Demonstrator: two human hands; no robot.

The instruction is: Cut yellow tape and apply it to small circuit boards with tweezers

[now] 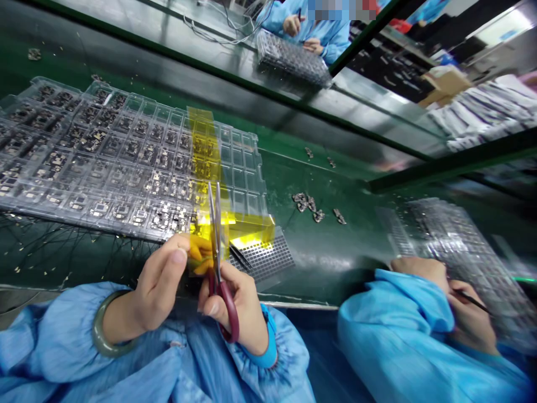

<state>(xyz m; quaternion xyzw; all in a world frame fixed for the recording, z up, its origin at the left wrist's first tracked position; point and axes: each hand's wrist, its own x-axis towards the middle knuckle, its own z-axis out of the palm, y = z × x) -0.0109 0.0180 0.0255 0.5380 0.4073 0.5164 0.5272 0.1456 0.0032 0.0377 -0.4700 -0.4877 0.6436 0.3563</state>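
Scissors with red handles sit upright in the right hand, fingers curled through the loops, blades parted around a translucent yellow tape strip. Left hand pinches the strip's lower end between thumb and forefinger, apparently holding it taut for cutting. Behind, a clear plastic compartment tray holds small circuit boards; its right columns look empty. Green bench carries loose parts.
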